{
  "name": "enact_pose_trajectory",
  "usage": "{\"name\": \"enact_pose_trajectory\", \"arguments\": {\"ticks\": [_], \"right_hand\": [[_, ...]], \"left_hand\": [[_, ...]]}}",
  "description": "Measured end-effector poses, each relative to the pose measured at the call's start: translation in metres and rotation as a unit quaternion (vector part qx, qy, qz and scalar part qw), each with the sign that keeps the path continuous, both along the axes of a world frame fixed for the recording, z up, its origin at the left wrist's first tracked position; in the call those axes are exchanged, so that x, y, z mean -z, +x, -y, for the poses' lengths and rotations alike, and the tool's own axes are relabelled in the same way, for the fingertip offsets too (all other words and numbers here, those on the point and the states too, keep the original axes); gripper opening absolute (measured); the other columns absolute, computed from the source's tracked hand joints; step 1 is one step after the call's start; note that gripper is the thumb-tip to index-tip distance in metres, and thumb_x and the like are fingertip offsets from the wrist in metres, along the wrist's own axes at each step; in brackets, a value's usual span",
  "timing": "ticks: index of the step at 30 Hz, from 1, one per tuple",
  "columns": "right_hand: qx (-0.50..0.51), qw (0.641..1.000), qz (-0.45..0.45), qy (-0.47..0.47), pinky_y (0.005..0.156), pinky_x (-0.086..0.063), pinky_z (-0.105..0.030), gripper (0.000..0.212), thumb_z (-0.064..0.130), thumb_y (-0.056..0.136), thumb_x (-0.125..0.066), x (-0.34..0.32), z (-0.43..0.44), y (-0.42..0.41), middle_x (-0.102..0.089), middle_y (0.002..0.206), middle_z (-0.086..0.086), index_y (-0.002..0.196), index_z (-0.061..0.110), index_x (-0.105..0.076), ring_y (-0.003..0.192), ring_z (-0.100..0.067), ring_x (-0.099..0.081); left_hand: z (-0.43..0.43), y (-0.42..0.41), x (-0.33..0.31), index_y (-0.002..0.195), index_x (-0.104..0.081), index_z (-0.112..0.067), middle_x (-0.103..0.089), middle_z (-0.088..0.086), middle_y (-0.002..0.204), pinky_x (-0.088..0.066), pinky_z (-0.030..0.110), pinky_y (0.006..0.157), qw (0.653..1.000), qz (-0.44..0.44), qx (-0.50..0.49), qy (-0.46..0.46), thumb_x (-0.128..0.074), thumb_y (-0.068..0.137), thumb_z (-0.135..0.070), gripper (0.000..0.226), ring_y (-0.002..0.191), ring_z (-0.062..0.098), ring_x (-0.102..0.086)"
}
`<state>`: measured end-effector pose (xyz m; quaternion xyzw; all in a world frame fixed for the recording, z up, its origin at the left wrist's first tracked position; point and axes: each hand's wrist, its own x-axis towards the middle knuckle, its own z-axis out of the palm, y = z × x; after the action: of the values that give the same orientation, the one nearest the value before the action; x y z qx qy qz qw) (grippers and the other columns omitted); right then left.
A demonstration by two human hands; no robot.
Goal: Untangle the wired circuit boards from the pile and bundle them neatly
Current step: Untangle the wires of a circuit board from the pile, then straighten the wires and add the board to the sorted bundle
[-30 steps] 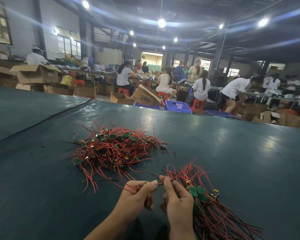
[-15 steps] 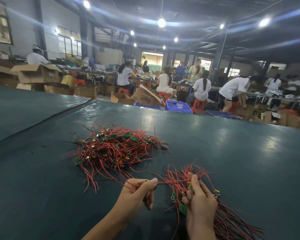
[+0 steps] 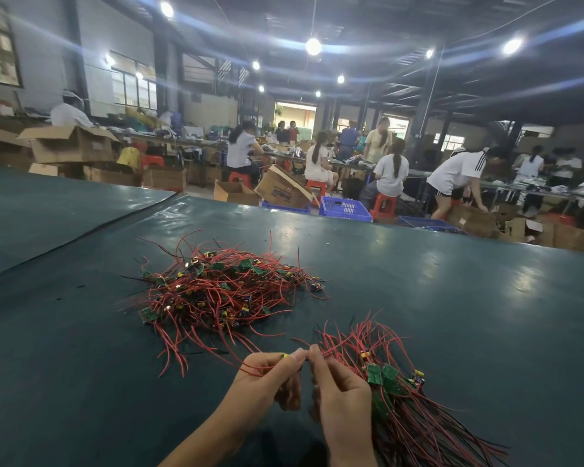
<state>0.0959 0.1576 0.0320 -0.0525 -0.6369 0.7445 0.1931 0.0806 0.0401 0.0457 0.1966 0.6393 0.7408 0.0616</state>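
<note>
While my left hand (image 3: 267,375) pinches a red wire (image 3: 250,369) near its yellow-tipped end and my right hand (image 3: 341,392) pinches the same strand just beside it, I judge the step to be adding this freed piece to the sorted bundle (image 3: 405,409), which lies against the right hand on the dark table (image 3: 452,298). The tangled pile (image 3: 223,288) sits farther out, apart from both hands. I'd draw the strand taut, align it with the green boards (image 3: 375,375) and avoid snagging loose ends. Whether my right hand's lower fingers also hold the bundle, I cannot tell.
</note>
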Motion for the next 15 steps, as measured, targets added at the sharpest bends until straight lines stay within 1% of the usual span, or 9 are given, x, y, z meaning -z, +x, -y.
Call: {"name": "enact_pose_trajectory", "arguments": {"ticks": [2, 4, 7, 11, 13, 15], "right_hand": [[-0.005, 1.000, 0.003, 0.003, 0.040, -0.030, -0.016, 0.024, 0.025, 0.083, -0.069, 0.001, 0.000, -0.001, -0.044, 0.039, 0.007, 0.061, 0.020, -0.076, 0.037, -0.004, -0.033], [0.002, 1.000, 0.008, -0.003, 0.040, -0.031, -0.016, 0.026, 0.019, 0.087, -0.067, 0.002, -0.002, -0.002, -0.043, 0.039, 0.008, 0.063, 0.019, -0.077, 0.036, -0.003, -0.033], [0.035, 0.999, 0.013, -0.026, 0.038, -0.026, -0.017, 0.025, 0.020, 0.089, -0.065, 0.000, -0.007, -0.003, -0.037, 0.039, 0.007, 0.069, 0.019, -0.079, 0.035, -0.005, -0.027], [0.074, 0.990, 0.028, -0.115, 0.032, -0.026, -0.016, 0.022, 0.017, 0.087, -0.067, -0.004, -0.017, -0.008, -0.033, 0.038, 0.007, 0.070, 0.009, -0.078, 0.030, -0.004, -0.025], [0.098, 0.987, 0.029, -0.126, 0.032, -0.026, -0.017, 0.018, 0.018, 0.085, -0.070, -0.006, -0.024, -0.009, -0.030, 0.040, 0.008, 0.073, 0.007, -0.078, 0.032, -0.004, -0.024], [0.125, 0.982, 0.034, -0.139, 0.033, -0.025, -0.017, 0.016, 0.021, 0.085, -0.070, -0.006, -0.034, -0.010, -0.028, 0.042, 0.008, 0.076, 0.010, -0.078, 0.035, -0.004, -0.022]], "left_hand": [[0.001, -0.001, 0.001, 0.049, -0.058, -0.011, -0.053, 0.009, 0.051, -0.042, 0.026, 0.054, 1.000, 0.006, 0.002, 0.001, -0.060, 0.078, -0.045, 0.044, 0.047, 0.017, -0.050], [0.001, -0.001, 0.002, 0.049, -0.057, -0.011, -0.054, 0.010, 0.051, -0.042, 0.027, 0.054, 1.000, 0.007, 0.007, -0.006, -0.061, 0.077, -0.045, 0.044, 0.047, 0.018, -0.050], [-0.001, 0.000, 0.001, 0.048, -0.056, -0.012, -0.054, 0.007, 0.048, -0.043, 0.025, 0.054, 1.000, 0.011, 0.020, -0.010, -0.060, 0.078, -0.040, 0.042, 0.045, 0.016, -0.051], [-0.001, 0.001, -0.002, 0.046, -0.053, -0.011, -0.051, 0.007, 0.044, -0.043, 0.021, 0.052, 1.000, 0.008, 0.011, -0.002, -0.067, 0.084, -0.036, 0.047, 0.041, 0.014, -0.048], [-0.001, 0.001, -0.004, 0.044, -0.051, -0.012, -0.051, 0.007, 0.043, -0.041, 0.021, 0.052, 1.000, 0.003, 0.005, 0.000, -0.060, 0.080, -0.036, 0.044, 0.041, 0.014, -0.046], [0.000, 0.002, -0.006, 0.041, -0.050, -0.014, -0.050, 0.007, 0.041, -0.040, 0.020, 0.051, 1.000, 0.001, 0.003, 0.006, -0.058, 0.080, -0.034, 0.044, 0.040, 0.014, -0.044]]}}
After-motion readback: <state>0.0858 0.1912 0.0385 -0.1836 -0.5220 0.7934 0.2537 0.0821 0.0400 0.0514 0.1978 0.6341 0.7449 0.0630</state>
